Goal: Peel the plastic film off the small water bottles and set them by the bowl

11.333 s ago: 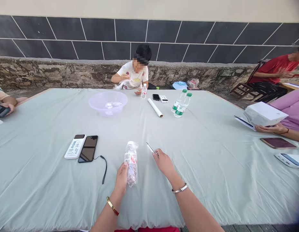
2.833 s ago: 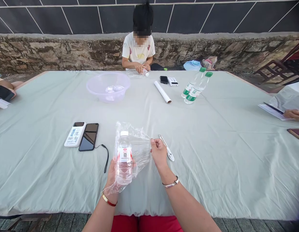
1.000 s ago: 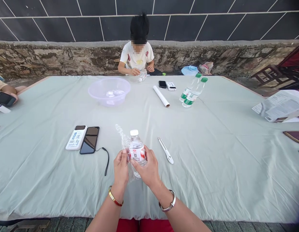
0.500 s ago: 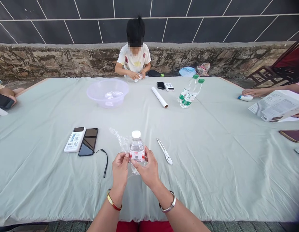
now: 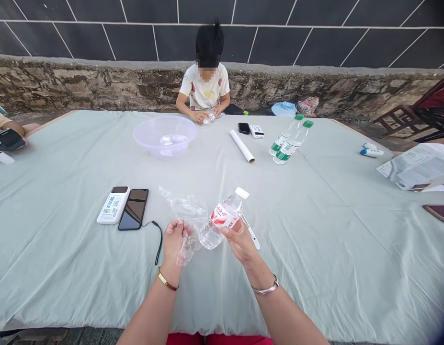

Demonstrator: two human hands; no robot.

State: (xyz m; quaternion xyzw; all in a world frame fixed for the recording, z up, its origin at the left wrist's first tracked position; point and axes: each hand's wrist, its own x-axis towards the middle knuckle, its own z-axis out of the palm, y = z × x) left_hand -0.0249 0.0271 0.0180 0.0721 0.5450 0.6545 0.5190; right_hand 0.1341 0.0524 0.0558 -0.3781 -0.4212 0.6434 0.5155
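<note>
Here, I have the right hand (image 5: 241,243) gripping the clear bottle (image 5: 223,216), its cap (image 5: 242,192) tipped toward one o'clock. The left hand (image 5: 174,242) — at the bottle's eight o'clock — pinches crumpled plastic film (image 5: 188,210). From the bottle, the white cutter (image 5: 254,235) lies at four o'clock, the lilac basin (image 5: 145,143) at eleven.

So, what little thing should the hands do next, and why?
Maybe the left hand should draw the clear plastic film a bit farther from the bottle. That hand pinches the film, which spreads right up to the bottle's base, while the right hand holds the bottle tilted. I can't tell whether film and bottle touch.
</note>
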